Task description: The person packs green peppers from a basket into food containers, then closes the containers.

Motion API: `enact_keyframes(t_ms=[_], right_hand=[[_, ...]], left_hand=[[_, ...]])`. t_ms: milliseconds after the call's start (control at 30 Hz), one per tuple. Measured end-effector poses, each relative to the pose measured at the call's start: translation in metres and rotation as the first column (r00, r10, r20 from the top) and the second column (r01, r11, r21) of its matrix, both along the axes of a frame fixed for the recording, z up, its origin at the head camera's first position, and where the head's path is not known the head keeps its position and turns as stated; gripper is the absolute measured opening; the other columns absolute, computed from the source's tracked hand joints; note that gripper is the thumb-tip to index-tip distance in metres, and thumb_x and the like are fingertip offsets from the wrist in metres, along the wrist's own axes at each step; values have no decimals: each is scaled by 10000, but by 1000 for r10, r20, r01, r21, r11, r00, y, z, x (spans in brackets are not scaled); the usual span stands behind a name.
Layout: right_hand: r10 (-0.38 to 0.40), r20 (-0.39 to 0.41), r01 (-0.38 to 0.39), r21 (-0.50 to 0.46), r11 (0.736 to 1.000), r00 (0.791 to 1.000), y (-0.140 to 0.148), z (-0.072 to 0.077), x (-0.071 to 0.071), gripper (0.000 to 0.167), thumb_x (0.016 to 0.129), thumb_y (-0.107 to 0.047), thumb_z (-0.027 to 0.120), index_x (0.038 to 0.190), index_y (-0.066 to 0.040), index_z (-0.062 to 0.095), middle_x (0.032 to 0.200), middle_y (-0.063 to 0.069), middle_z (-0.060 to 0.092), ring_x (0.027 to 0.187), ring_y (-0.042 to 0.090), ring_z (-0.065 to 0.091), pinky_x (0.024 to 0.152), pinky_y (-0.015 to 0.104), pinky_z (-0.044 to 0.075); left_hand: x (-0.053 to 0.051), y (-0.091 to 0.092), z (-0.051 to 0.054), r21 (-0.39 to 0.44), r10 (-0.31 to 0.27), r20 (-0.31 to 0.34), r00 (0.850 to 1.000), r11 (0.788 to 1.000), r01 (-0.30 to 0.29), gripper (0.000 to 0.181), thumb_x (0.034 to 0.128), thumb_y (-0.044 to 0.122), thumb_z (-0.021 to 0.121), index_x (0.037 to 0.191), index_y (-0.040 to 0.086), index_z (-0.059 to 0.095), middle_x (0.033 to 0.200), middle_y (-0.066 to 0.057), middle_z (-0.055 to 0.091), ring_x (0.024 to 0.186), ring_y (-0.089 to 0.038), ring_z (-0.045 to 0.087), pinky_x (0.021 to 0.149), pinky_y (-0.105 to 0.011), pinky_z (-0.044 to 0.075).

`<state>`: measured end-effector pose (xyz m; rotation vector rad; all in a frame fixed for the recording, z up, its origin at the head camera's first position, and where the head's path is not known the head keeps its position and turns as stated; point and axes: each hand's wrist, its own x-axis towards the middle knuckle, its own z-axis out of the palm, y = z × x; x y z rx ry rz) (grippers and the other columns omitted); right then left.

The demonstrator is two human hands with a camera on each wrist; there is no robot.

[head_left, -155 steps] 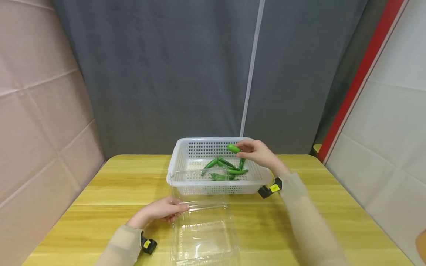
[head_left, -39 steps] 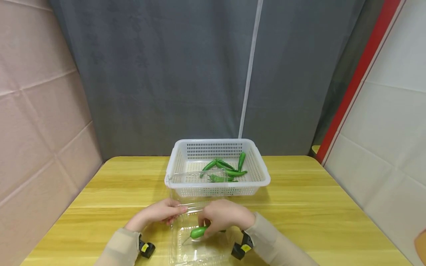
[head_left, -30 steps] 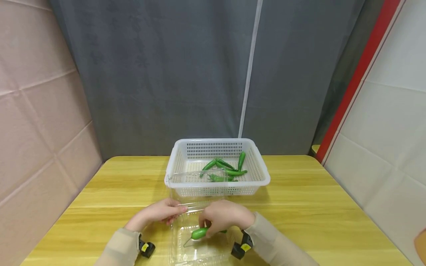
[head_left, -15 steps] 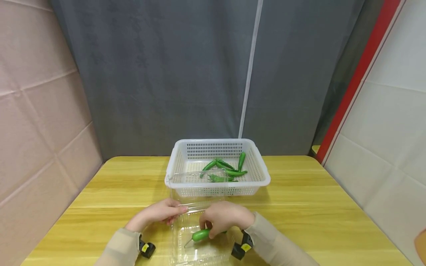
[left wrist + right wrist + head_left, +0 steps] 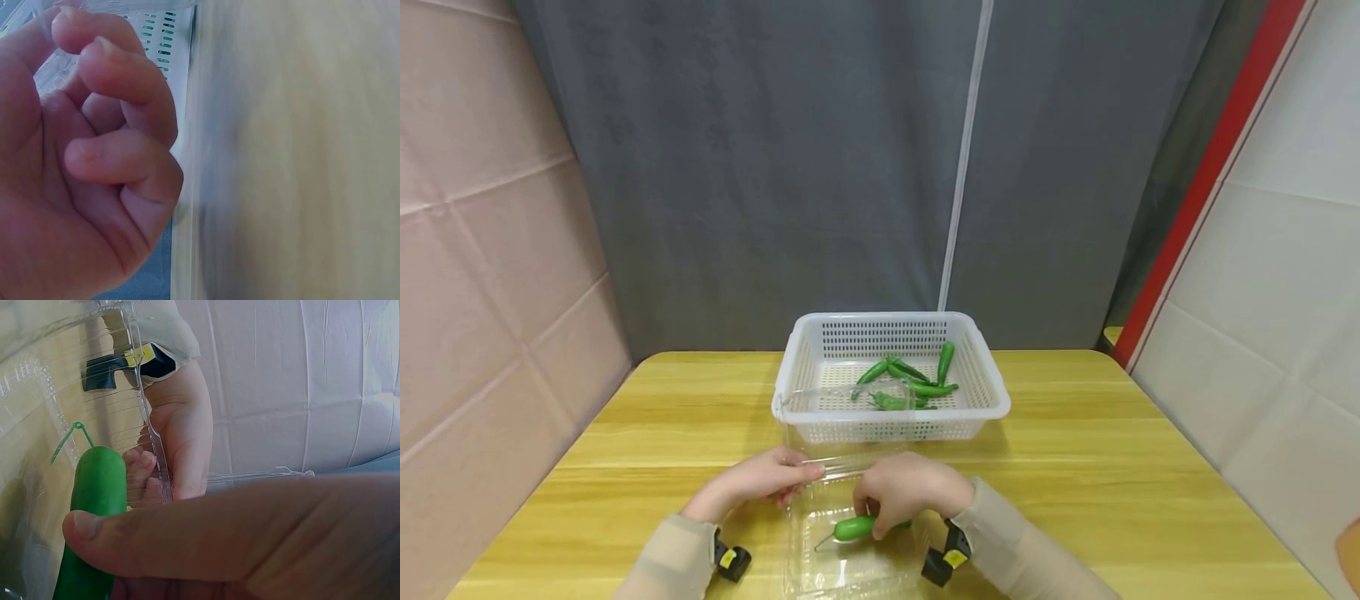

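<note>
A clear plastic clamshell box lies opened out on the table, its lid leaning toward the basket. My left hand pinches the box's left edge near the hinge; the left wrist view shows the other fingers of this hand curled. Inside the box's base, my right hand holds a green chili pepper between thumb and fingers. The pepper lies sideways with its thin stem pointing left in the head view. Part of it is hidden under the hand.
Behind the box stands a white perforated basket with several green chili peppers in it. The lid overlaps the basket's front left in the head view. A grey curtain hangs behind the wooden table.
My right hand has brought the pepper from above the basket down into the box's base. Over the last second, hand and pepper shifted slightly right. My left hand has stayed at the box's edge.
</note>
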<state>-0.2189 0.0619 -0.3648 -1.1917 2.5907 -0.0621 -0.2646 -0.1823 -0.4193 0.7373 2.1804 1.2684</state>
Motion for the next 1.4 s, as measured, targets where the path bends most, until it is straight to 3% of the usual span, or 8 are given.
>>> enact_keyframes(t_ms=[500, 867, 1400], right_hand=[[-37, -19, 37, 2, 999, 999, 0, -2, 0, 177, 716, -238, 826, 774, -260, 660, 700, -188, 533, 630, -11, 492, 585, 181, 398], [-47, -36, 48, 18, 999, 998, 0, -4, 0, 184, 715, -262, 826, 788, -272, 658, 707, -193, 532, 638, -12, 489, 589, 195, 398], [-43, -13, 44, 11, 999, 999, 0, -3, 1, 163, 724, -255, 818, 825, -279, 691, 735, -203, 551, 661, -25, 501, 608, 190, 407]], left_hand=[[-1, 0, -1, 0, 11, -3, 1000, 1000, -11, 512, 987, 370, 553, 778, -96, 558, 546, 26, 497, 443, -62, 371, 405, -182, 265], [0, 1, -1, -7, 13, 6, 1000, 1000, -13, 401, 984, 378, 557, 696, 100, 539, 543, 23, 499, 446, -60, 379, 412, -184, 268], [0, 1, 0, -5, 7, 2, 1000, 1000, -7, 405, 990, 375, 547, 673, 124, 519, 538, 34, 495, 440, -50, 370, 410, -182, 266]])
